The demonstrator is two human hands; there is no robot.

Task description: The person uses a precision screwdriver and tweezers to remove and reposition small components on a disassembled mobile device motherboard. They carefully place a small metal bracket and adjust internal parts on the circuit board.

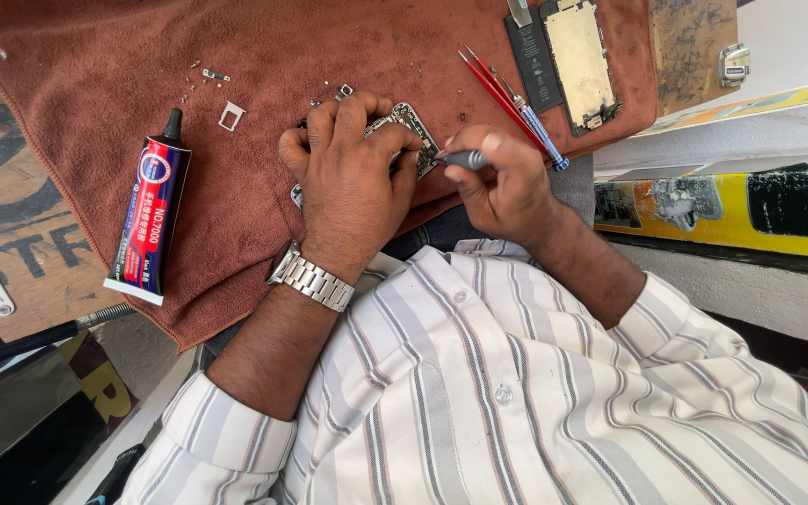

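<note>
My left hand (348,173) is closed over an opened phone body (412,131) lying on a brown cloth (123,56), and only the phone's far end with its exposed parts shows. My right hand (507,187) pinches a small grey-handled screwdriver (465,160) whose tip points at the phone's edge. A metal watch band (312,279) circles my left wrist. Striped shirt sleeves cover both forearms.
A black, red and blue glue tube (153,215) lies on the cloth at left. A tiny tray frame (231,115) and loose screws (208,73) lie above it. Red tweezers (493,89), a blue driver (540,131), a battery (530,61) and a screen plate (580,61) lie at upper right.
</note>
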